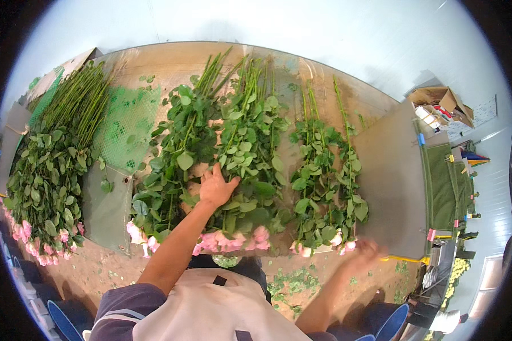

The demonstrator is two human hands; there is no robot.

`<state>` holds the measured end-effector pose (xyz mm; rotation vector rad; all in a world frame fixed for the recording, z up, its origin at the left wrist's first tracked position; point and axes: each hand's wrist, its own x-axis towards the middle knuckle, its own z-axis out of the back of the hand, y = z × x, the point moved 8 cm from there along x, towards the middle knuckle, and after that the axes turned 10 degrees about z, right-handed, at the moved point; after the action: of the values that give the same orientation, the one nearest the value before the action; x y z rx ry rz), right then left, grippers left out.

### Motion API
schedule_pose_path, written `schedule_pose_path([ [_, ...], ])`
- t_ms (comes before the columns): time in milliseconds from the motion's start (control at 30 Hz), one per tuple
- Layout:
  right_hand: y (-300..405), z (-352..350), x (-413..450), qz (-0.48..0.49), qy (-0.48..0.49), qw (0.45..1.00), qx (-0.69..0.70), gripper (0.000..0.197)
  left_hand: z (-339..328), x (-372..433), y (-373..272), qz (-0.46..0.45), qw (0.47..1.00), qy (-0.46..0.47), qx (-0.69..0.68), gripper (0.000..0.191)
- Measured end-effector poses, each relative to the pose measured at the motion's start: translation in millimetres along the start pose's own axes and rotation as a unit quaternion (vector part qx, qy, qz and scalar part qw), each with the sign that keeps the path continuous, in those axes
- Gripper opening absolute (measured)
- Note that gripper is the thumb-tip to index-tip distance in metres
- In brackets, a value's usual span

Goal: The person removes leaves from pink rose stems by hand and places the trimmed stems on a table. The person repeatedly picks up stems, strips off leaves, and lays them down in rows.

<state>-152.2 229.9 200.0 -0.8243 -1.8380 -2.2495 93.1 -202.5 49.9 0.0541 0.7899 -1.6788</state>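
My left hand [217, 186] lies with fingers spread at the left edge of the middle bunch of pink roses [249, 140], touching its leaves. Left of it lies another bunch of roses [170, 170], its stems pointing to the far side of the table. My right hand [369, 252] is blurred at the table's front edge, close to the pink blooms of a smaller group of rose stems [324, 183]. Whether it holds anything is not visible. All the blooms lie along the near edge.
A large heap of pink roses [47, 170] fills the table's left end, beside green netting [126, 128]. To the right are a grey panel [388, 179] and a cardboard box [441, 102]. Fallen leaves [294, 283] litter the floor near blue buckets [390, 322].
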Motion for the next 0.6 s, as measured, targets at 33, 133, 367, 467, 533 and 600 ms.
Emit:
schedule_pose_path([
  [33,-10,-46,-29,-0.025,0.111,0.993,0.011,0.045,0,2,3,0.003,1.0,0.006,0.001,0.093],
  [133,-21,-185,-136,0.078,0.466,0.874,-0.115,0.054,-5,12,15,0.009,0.999,0.012,-0.041,0.089],
  [367,-23,-299,-272,-0.049,0.567,0.806,-0.167,0.062,-31,93,86,-0.118,0.987,-0.035,0.106,0.057],
  [467,7,-323,-335,-0.094,0.588,0.8,-0.071,0.058,2,111,149,-0.017,0.99,0.002,-0.143,0.033],
  [533,32,-338,-383,-0.052,0.597,0.799,-0.042,0.047,41,91,169,-0.039,0.979,-0.053,-0.191,0.023],
  [600,48,-343,-413,-0.041,0.59,0.806,0.015,0.049,76,76,194,0.025,0.939,-0.045,-0.34,0.019],
])
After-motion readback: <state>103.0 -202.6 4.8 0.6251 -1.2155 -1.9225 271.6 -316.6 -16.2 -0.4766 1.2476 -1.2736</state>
